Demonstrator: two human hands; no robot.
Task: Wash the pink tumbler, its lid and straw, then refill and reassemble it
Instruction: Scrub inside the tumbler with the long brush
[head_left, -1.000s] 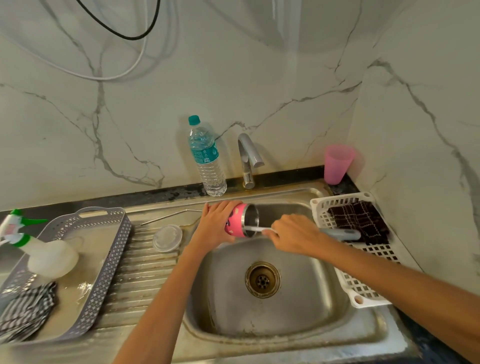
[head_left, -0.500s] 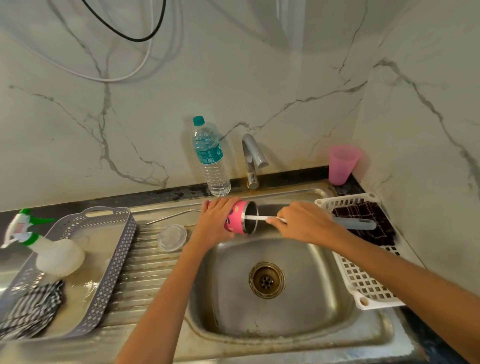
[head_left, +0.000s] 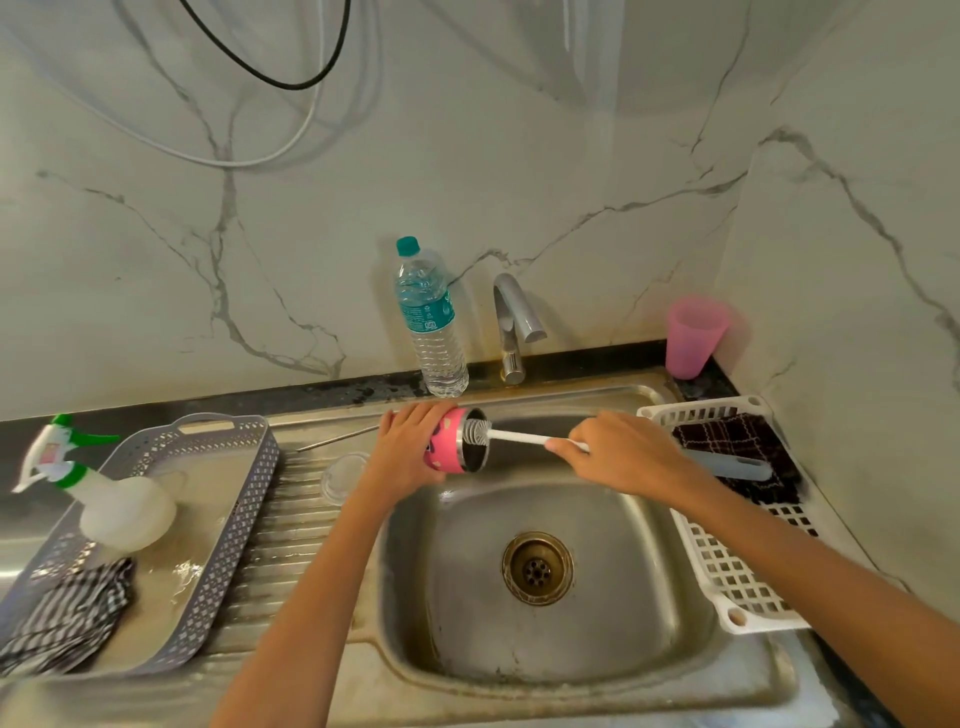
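My left hand (head_left: 410, 449) grips the pink tumbler (head_left: 451, 440), held on its side over the back of the steel sink (head_left: 644, 613), mouth facing right. My right hand (head_left: 618, 454) holds the white handle of a bottle brush (head_left: 511, 435); its bristle head sits at the tumbler's mouth, half out. The clear lid (head_left: 342, 475) lies on the ribbed drainboard left of my left wrist. The metal straw (head_left: 337, 438) lies behind it along the sink's back edge.
A water bottle (head_left: 431, 322) and tap (head_left: 511, 322) stand behind the sink, a pink cup (head_left: 693, 335) in the right corner. A white basket (head_left: 737, 587) with a dark cloth sits at right. A grey tray (head_left: 223, 545) with spray bottle (head_left: 104, 499) and striped cloth is at left.
My right hand has drawn the brush rightward, so the bristle head that was deep inside the tumbler now shows at its mouth. The tumbler stays in my left hand.
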